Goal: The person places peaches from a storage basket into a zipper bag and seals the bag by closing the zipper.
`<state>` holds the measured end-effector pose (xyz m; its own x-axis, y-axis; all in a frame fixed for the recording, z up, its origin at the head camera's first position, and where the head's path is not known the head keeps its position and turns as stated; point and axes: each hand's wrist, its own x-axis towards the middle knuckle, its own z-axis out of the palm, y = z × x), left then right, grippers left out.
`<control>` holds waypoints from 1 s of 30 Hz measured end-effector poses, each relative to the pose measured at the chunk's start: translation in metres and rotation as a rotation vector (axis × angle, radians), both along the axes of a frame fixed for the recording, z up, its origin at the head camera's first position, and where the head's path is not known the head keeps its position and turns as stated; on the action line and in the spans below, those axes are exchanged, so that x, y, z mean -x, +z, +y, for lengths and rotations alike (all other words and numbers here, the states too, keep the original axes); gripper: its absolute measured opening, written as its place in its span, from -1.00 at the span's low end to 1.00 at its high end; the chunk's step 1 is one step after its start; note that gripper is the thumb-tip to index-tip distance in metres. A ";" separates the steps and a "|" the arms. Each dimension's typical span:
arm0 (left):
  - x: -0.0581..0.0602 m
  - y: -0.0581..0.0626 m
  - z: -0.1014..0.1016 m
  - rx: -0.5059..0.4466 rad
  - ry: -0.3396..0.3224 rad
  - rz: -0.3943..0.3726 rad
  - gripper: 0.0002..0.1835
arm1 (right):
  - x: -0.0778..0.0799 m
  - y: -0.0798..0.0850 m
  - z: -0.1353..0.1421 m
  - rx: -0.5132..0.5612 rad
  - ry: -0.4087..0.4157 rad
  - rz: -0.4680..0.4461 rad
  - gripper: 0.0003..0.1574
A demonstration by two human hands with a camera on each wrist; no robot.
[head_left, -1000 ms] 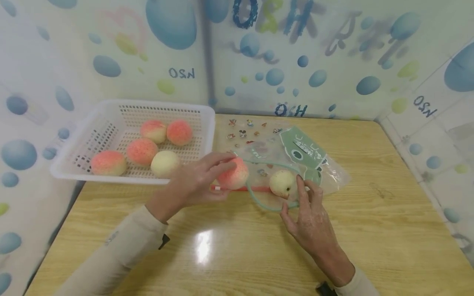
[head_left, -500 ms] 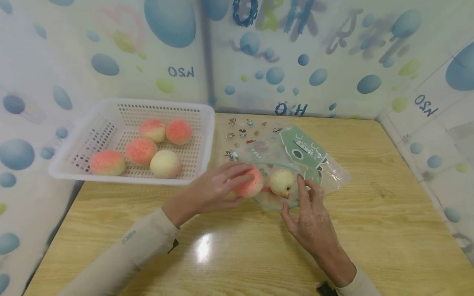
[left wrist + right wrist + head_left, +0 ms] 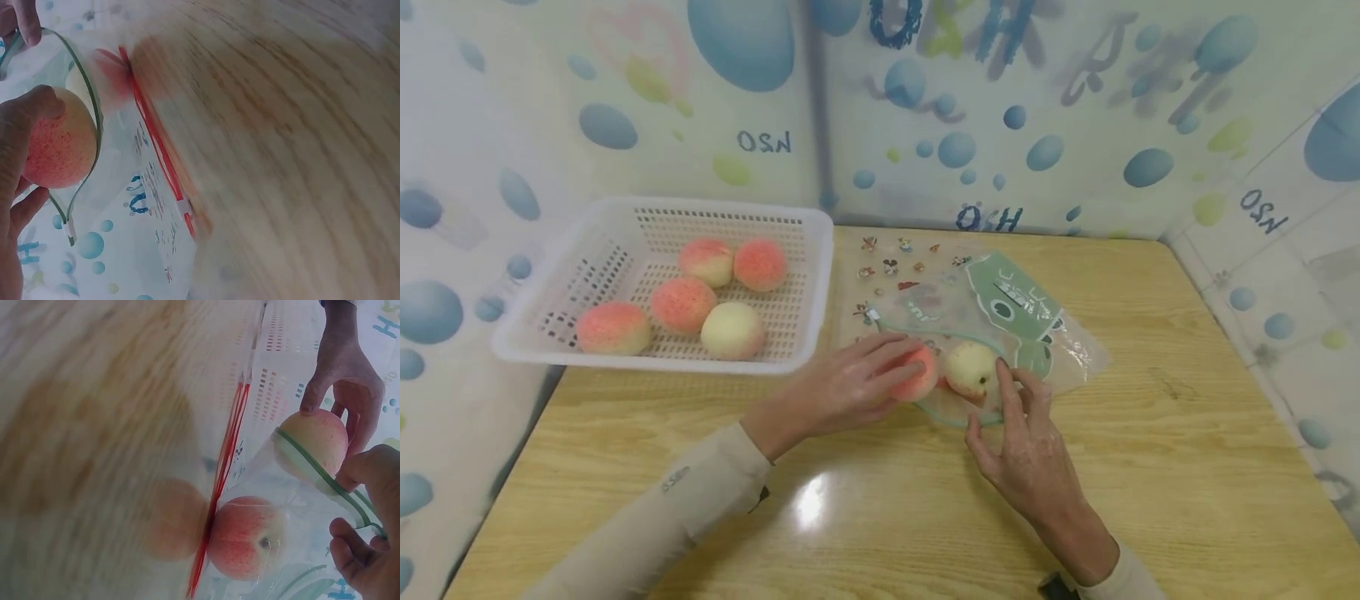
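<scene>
My left hand point(image 3: 850, 383) grips a red and yellow peach point(image 3: 919, 375) by its sides. In the right wrist view, this peach point(image 3: 312, 440) is partly behind the green zip strip point(image 3: 315, 465) of a clear zip bag with a green cartoon print point(image 3: 1009, 292). A second, paler peach point(image 3: 970, 369) lies inside the bag, close beside the first. My right hand point(image 3: 1030, 454) holds the bag's mouth apart at the green strip, thumb at the near edge and index finger by the far one. The left hand's fingers hide part of the held peach.
A white perforated basket point(image 3: 816, 308) with several peaches point(image 3: 685, 304) stands on the left of the wooden table point(image 3: 925, 533). Under the green-zip bag lies another clear bag with small cartoon figures point(image 3: 891, 267) and a red zip point(image 3: 153, 128). A patterned wall point(image 3: 887, 167) closes off the back.
My left hand has carried its peach rightward into the bag's mouth, up close to the pale peach. My right hand has stayed almost in place at the bag's edge.
</scene>
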<state>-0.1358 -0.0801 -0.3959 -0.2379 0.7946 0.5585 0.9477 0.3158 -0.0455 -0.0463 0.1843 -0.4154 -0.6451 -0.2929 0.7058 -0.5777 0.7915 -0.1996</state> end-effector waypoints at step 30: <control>-0.002 0.005 -0.006 -0.040 0.129 0.076 -0.84 | 0.000 0.001 0.008 -0.033 -0.026 -0.047 -0.17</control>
<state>-0.1335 -0.0861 -0.3904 -0.2919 0.7369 0.6098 0.8936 0.4374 -0.1008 -0.0466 0.1918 -0.4144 -0.6851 -0.2984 0.6646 -0.5474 0.8127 -0.1995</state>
